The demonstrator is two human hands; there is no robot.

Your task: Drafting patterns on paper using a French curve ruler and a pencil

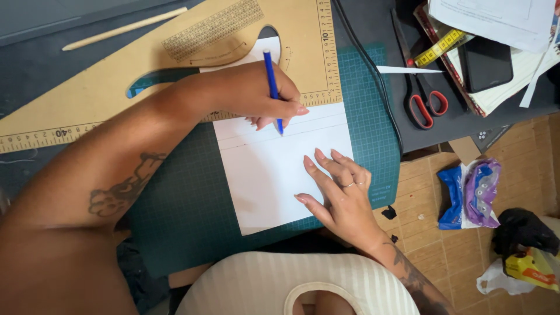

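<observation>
Paper (274,175) lies flat on the green cutting mat (186,198), long axis running away from the person. Two ruled lines cross its upper part; below them it is blank. Left hand (262,96) grips a blue pen (272,87), tip on the lower line. Right hand (338,186) presses the sheet, fingers spread.

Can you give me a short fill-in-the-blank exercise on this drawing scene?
1. The left hand holds a ____ pen, tip on the white paper.
2. The right hand lies flat on the ____.
3. The paper rests on a ____ cutting mat.
4. The scissors have ____ handles.

Missing words: blue; paper; green; red
</observation>
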